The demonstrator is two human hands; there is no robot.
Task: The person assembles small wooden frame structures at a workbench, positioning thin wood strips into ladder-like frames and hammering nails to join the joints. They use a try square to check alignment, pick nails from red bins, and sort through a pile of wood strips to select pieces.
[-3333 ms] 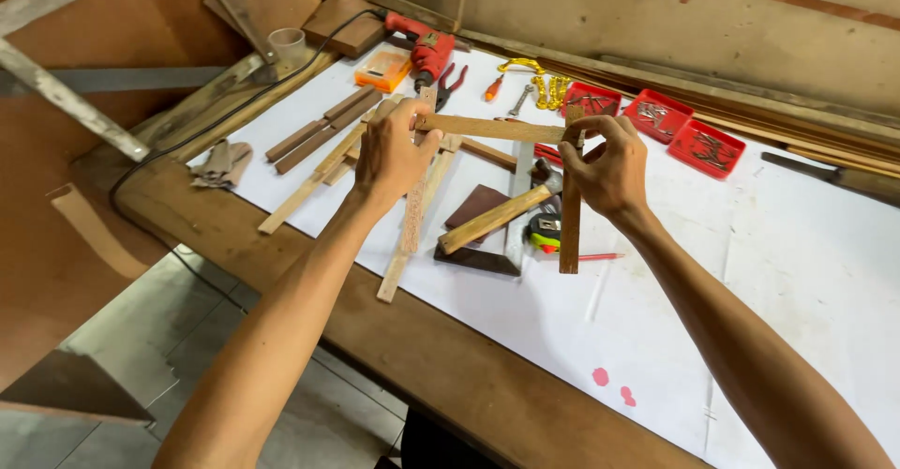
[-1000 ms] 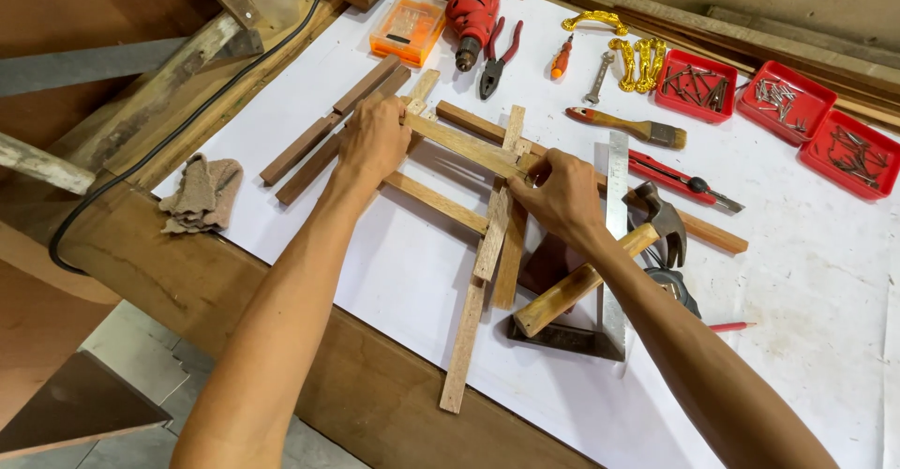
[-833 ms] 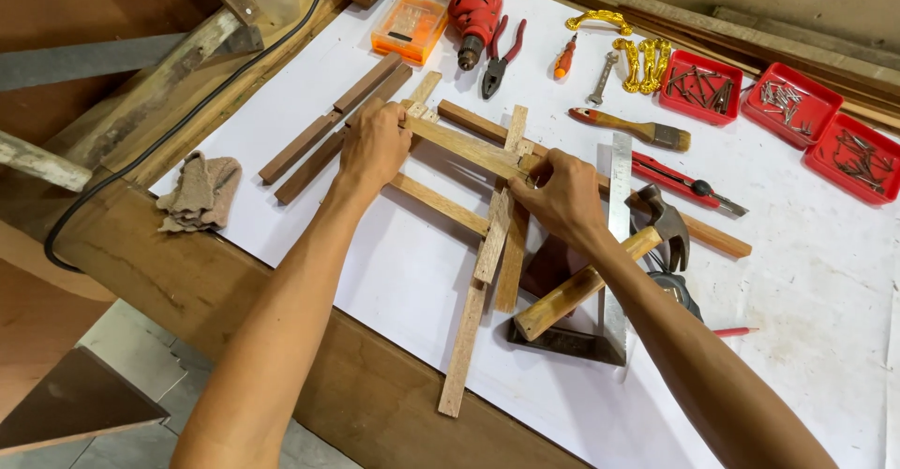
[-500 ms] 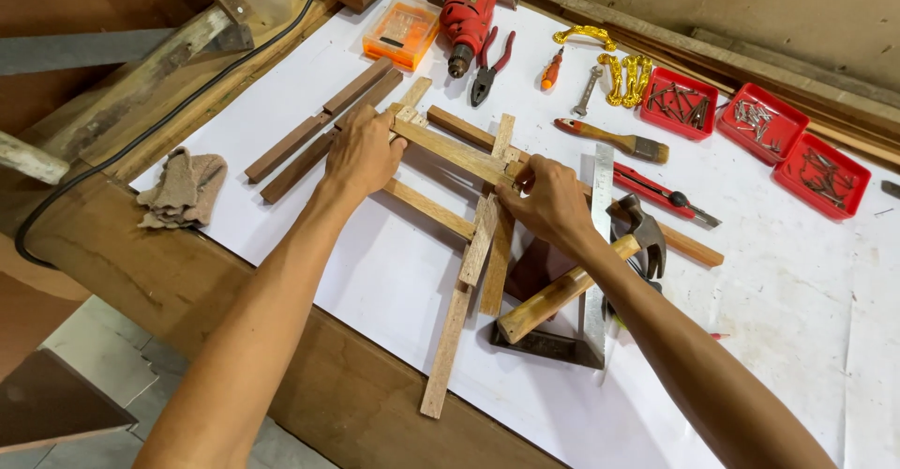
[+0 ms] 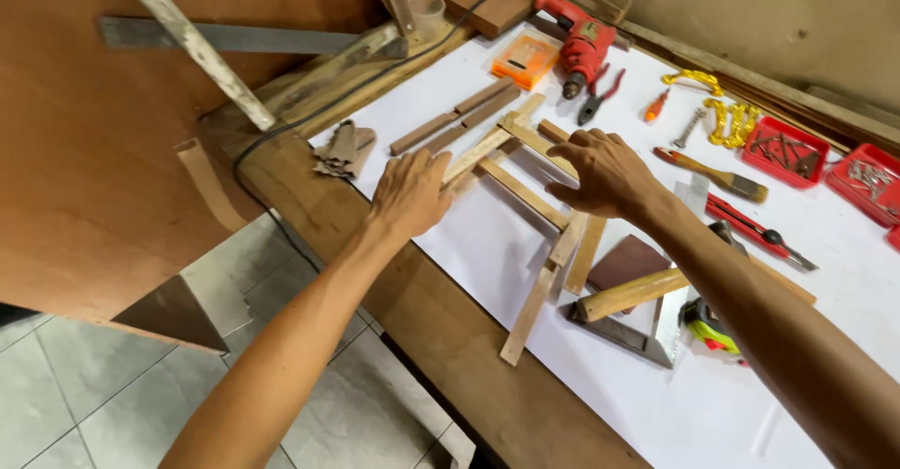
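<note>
A frame of thin wooden slats [image 5: 521, 188] lies flat on the white sheet covering the workbench. My left hand [image 5: 410, 193] rests palm down at the frame's near-left end, fingers spread over one slat. My right hand [image 5: 603, 169] lies open on the frame's upper right part, fingers spread across the top slat. One long slat [image 5: 536, 296] runs down toward the bench's front edge. Neither hand grips anything.
A hammer with a wooden handle [image 5: 647, 291] lies on a metal square [image 5: 626, 330] by a dark wood block. A red drill [image 5: 580, 43], pliers [image 5: 594, 99], an orange box [image 5: 526, 59], a brush [image 5: 717, 175], a cutter [image 5: 755, 232], red trays [image 5: 782, 152] and loose dark sticks [image 5: 453, 119] lie around. Sandpaper scraps [image 5: 340, 148] sit at the left edge.
The frame was held up in both hands, then laid on the sheet. Both hands have since opened and now rest flat on it. The camera has shifted left.
</note>
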